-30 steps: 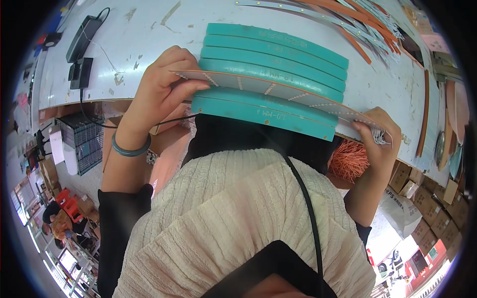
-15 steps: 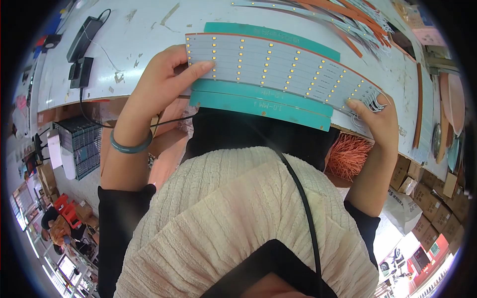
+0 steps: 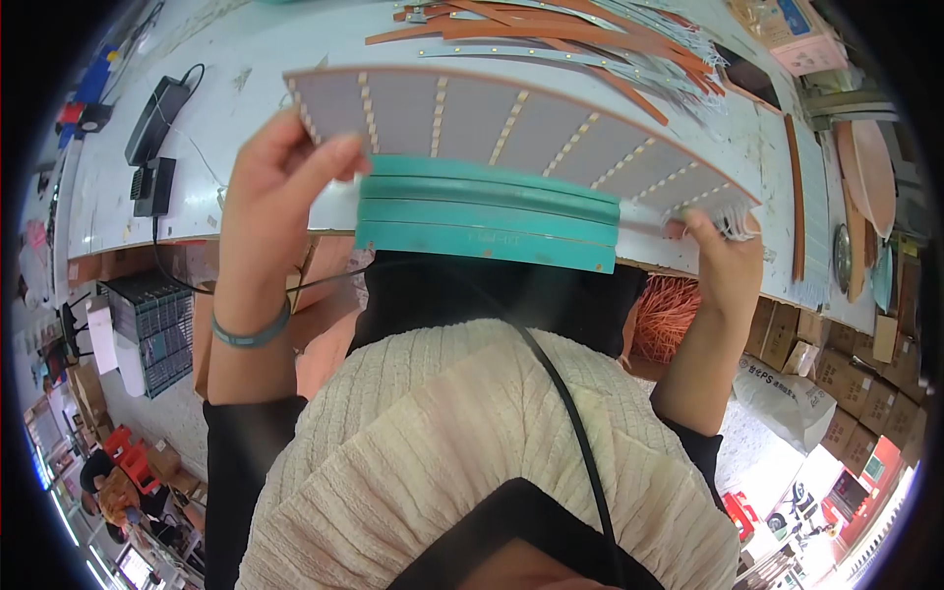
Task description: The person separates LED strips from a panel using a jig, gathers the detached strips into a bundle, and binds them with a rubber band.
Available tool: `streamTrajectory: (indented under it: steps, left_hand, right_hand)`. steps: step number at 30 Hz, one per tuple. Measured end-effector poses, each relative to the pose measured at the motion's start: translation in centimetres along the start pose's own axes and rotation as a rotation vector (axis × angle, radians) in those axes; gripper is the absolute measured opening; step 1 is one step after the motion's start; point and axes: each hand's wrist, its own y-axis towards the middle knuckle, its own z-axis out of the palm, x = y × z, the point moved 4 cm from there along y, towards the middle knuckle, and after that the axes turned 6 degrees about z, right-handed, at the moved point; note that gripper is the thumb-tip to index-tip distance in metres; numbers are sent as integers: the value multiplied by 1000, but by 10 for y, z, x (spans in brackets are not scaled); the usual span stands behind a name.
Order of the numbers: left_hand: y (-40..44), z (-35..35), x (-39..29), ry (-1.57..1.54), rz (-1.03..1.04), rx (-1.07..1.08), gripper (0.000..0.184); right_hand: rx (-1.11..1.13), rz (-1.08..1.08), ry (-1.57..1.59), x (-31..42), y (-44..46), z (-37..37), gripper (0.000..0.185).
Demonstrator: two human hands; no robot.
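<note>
A wide grey LED panel [image 3: 472,128] with rows of small yellow-white chips spans the space between my hands, tilted above the table. My left hand [image 3: 285,177] is at its left end, blurred, thumb and fingers apart around the lower corner; whether it grips the panel is unclear. At the right end, my right hand [image 3: 720,241] pinches the panel beside a bunch of white wires [image 3: 733,220]. Below the panel lies a teal grooved block [image 3: 482,216] at the table's front edge, its back part hidden by the panel.
Orange and white LED strips [image 3: 551,34] lie behind the panel. Black power adapters [image 3: 154,187] sit at the left of the white table [image 3: 211,108]. A black cable hangs from the table. Orange fringe material [image 3: 669,317] is below the right edge; cartons [image 3: 860,388] stand farther right.
The panel was upright over the block, then laid back with its chips facing up; now it is raised, tilted and farther back. The view has shifted, showing more strips behind.
</note>
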Motion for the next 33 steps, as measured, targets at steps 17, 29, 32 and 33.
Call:
streamTrajectory:
  steps: [17, 29, 32, 33]
  left_hand:
    - [193, 29, 14, -405, 327, -63, 14]
    - [111, 6, -10, -60, 420, -8, 11]
    - [56, -1, -8, 90, 327, -21, 12]
    - [41, 4, -2, 9, 334, -11, 13]
  right_hand:
    - [-82, -261, -100, 42, 133, -25, 40]
    - [-100, -369, -106, 55, 90, -50, 29]
    - [-262, -656, -544, 99, 30, -30, 38]
    - [-219, -779, -687, 113, 12, -5, 42]
